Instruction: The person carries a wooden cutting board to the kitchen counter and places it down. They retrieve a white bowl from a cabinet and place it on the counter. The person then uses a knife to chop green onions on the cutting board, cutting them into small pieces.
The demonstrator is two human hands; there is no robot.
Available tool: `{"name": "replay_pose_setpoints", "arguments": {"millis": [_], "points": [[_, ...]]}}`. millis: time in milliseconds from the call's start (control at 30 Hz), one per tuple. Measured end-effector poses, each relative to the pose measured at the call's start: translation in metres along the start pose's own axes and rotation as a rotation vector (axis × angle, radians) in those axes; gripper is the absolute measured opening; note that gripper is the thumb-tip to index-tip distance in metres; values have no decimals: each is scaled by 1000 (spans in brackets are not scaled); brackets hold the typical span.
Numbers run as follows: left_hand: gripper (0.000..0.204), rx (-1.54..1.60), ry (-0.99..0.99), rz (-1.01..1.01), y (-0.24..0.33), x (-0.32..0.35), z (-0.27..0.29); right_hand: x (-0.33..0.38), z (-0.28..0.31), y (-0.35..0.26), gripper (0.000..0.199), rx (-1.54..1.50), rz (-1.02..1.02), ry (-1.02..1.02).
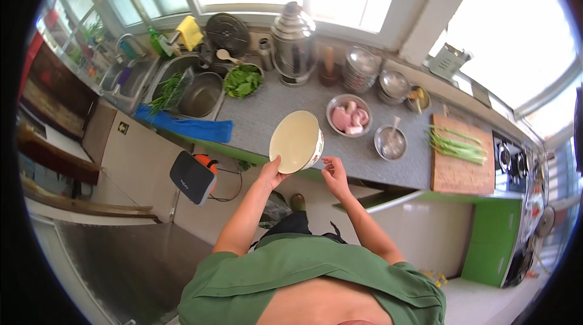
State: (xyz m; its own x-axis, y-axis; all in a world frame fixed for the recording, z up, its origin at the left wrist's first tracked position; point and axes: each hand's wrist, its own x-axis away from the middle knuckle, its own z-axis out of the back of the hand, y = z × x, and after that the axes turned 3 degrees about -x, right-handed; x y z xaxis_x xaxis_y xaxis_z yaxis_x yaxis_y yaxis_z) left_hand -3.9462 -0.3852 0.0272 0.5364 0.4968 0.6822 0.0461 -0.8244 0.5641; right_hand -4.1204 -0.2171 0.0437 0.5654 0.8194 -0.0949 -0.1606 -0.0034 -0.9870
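From my head, I look down at a long grey counter [291,115]. Its front edge runs just past my hands, and there is bare grey top behind my bowl [297,141]. The floor under me is open on the left.

My left hand [271,172] is up in front of me with the arm bent. My thumb and fingers are clamped on the low rim of the bowl. The bowl is tipped on its side over the counter's front edge, so I see right into it. It is cream inside and has nothing in it.

My right hand [334,172] is just beside the bowl, near its rim. The fingers are loose and apart, and it holds nothing. I cannot tell if a fingertip touches the bowl.

Behind the bowl sits a metal dish [348,115] with pink meat in it. Next to that is a small metal bowl [390,142] with a spoon in it. On the right is a wood board [463,155] with long green stalks [456,145] on it. On the left is a sink [200,94] with greens in it, and a bowl of leaves [243,81] beside it. A blue cloth [185,126] hangs over the counter edge by the sink. A tall metal pot [294,43] stands at the back by the window.
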Motion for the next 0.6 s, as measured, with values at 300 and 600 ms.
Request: {"name": "replay_pose_setpoints", "arguments": {"millis": [300,600], "points": [[39,375,-62,-163,184,-65,91,-132,-110,-57,37,25,106,-312],[74,1387,-591,115,285,-103,136,-160,-115,-52,35,133,52,-364]]}}
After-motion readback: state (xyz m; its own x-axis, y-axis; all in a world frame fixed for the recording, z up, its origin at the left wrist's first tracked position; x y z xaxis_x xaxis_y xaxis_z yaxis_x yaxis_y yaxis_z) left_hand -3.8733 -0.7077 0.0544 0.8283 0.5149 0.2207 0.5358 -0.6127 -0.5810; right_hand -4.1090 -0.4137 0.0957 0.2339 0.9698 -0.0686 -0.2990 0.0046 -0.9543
